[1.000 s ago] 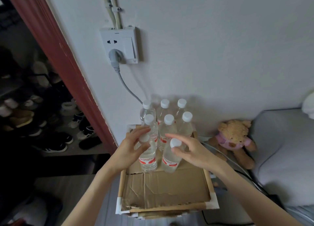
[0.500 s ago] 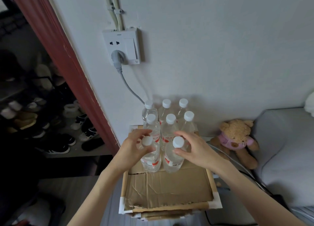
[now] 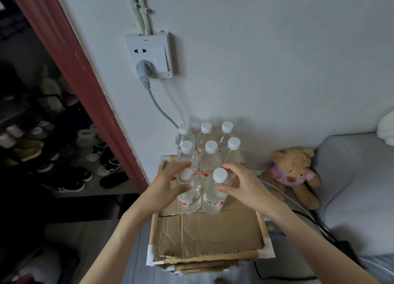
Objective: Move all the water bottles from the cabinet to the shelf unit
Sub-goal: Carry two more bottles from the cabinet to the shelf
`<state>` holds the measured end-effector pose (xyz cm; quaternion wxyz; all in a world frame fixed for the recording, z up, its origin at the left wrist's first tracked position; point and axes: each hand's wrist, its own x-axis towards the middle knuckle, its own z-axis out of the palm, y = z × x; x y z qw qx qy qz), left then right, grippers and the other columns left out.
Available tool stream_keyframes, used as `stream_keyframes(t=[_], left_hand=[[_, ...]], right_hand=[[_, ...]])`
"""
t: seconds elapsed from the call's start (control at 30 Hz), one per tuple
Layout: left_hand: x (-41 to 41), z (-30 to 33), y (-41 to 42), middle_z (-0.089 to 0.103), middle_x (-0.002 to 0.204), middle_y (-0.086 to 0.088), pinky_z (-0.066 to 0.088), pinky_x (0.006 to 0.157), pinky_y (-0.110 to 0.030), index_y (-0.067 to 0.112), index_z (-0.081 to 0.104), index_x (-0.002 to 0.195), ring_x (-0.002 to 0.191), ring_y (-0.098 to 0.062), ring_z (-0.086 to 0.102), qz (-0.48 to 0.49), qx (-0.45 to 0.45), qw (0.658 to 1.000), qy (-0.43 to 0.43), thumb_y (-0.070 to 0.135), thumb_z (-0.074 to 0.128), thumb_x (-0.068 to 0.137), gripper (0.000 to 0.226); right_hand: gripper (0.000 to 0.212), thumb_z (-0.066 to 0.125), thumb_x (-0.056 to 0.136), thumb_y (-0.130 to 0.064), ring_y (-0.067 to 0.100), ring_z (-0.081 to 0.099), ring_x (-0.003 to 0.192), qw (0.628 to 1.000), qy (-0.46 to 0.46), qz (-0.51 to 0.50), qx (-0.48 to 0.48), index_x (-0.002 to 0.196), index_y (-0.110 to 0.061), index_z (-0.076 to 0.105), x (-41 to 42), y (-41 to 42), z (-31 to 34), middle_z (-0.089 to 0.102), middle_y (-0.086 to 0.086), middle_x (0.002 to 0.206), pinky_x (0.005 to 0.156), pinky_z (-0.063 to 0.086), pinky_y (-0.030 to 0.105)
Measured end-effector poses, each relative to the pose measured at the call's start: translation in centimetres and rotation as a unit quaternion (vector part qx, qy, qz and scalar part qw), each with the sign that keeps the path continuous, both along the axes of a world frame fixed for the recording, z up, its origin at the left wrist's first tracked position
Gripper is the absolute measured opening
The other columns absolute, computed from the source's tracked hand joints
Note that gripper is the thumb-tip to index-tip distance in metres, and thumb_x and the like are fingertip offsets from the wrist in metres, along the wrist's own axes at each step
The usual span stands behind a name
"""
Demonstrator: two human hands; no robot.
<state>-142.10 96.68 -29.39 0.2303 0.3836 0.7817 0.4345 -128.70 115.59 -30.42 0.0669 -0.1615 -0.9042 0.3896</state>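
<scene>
While both hands curl round upright clear plastic water bottles, left hand (image 3: 164, 188) on one (image 3: 188, 195), right hand (image 3: 245, 186) on its neighbour (image 3: 214, 195), we note both stand on the cardboard-topped cabinet (image 3: 209, 234), axes vertical.

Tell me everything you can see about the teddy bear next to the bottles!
The teddy bear is fluffy and light brown, with round ears and a dark nose. It wears a pink shirt with a small bear picture on the front. It sits slumped against the white wall, legs hanging down, between the cardboard-topped stand and the grey cushion, which it leans against. Neither hand touches it.
</scene>
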Motion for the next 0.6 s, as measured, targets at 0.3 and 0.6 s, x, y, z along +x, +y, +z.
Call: stream_keyframes(t=[0.3,0.6], left_hand=[[0.4,-0.3,0.6,0.059,0.093,0.012,0.040,0.072,-0.014,0.025,0.055,0.098,0.088,-0.001,0.054,0.130,-0.001,0.991,0.041,0.027,0.078,0.067,0.038],[-0.1,0.2,0.0,0.062,0.104,0.016,0.042,0.087,-0.012,0.031,0.058,0.107,0.101,0.004,0.054,0.063,0.012,0.998,0.002,0.009,0.065,0.081,0.034]], right_hand=[[0.041,0.065,0.082,-0.030,0.011,0.054,0.110,0.999,-0.011,0.014,-0.049,0.120,-0.022,0.051,-0.8,0.2,0.2,0.057,-0.008,0.115,0.094,0.049,0.039],[0.048,0.063,0.071,-0.061,0.014,0.053,0.077,0.978,0.006,-0.039,0.204,0.096,-0.020,0.055,-1.3,-0.9,1.2,0.053,-0.009,0.086,0.064,0.037,0.027]])
